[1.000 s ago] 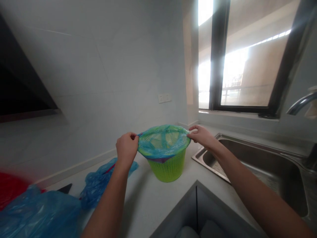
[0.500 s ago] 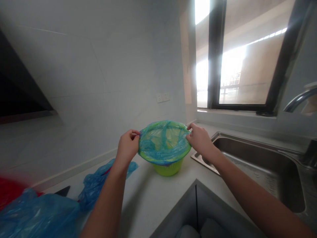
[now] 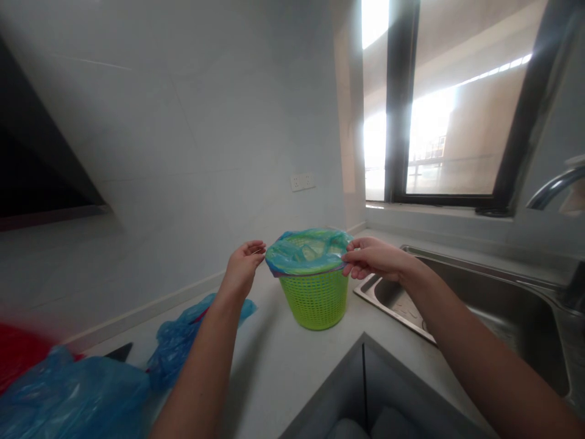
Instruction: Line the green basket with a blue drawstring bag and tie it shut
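Note:
A bright green perforated plastic basket (image 3: 315, 302) stands upright on the counter. Over its rim lies a thin translucent blue plastic bag (image 3: 306, 262), sagging into the mouth and folded over the edge. At the rim's left side, my left hand (image 3: 244, 265) has its fingers half curled and slightly apart, close to the bag's edge; no film shows between them. On the right side, the fingers of my right hand (image 3: 372, 259) are closed at the bag's folded edge against the rim.
Crumpled blue plastic bags (image 3: 82, 390) and something red (image 3: 21, 350) lie at lower left. A steel sink (image 3: 484, 299) with a faucet (image 3: 555, 186) is set into the white counter (image 3: 274, 366) at right. Beyond are a wall socket (image 3: 303, 182) and a window (image 3: 457, 122).
The basket has gone from tilted towards me to upright, showing its mesh side. The bag now sags more at the mouth. My left hand's fingers have loosened from the rim.

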Tool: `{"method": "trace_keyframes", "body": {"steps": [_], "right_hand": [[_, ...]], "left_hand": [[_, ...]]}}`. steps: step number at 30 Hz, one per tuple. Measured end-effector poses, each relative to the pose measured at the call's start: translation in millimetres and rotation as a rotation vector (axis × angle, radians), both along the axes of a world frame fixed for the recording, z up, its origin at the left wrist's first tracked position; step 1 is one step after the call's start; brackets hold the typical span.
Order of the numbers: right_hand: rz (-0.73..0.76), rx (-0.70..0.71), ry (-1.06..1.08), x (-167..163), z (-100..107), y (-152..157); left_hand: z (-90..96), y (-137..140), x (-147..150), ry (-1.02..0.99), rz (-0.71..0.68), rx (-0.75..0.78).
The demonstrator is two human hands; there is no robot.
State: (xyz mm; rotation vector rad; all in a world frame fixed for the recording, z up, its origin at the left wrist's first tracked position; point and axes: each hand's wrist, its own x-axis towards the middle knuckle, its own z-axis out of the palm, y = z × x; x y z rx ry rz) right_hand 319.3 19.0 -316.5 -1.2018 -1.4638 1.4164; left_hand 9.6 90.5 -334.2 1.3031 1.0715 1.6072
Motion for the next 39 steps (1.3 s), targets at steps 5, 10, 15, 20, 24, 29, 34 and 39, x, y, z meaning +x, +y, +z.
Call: {"method": "trace_keyframes", "body": {"steps": [5, 10, 15, 20, 24, 29, 34, 39], "right_hand": [[-0.268, 0.149, -0.121, 27, -2, 19], [-0.449, 0.066, -0.008, 34, -34, 55], [-0.29, -0.065, 0.154, 18, -53, 67], [-0.311, -0.068, 0.231, 17, -51, 67], [-0.352, -0.033, 0.312, 16, -48, 67], [-0.446, 0.07, 0.38, 10, -42, 64], [-0.435, 0.127, 0.393, 8, -35, 57], [-0.484, 0.193, 0.211, 12, -33, 54]], "left_hand": [[3.2, -8, -12, 0.199, -0.025, -0.323], [4.7, -14, -23, 0.464, -0.154, -0.479], [1.0, -13, -27, 0.524, -0.22, -0.468], [-1.5, -8, -18, 0.466, -0.094, -0.406], [-0.3, -5, -9, 0.375, 0.118, -0.302], [-3.9, 2, -4, 0.342, 0.278, -0.22], [-6.2, 2, 0, 0.308, 0.284, -0.204], [0.0, -7, 3, 0.284, 0.242, -0.207]]}}
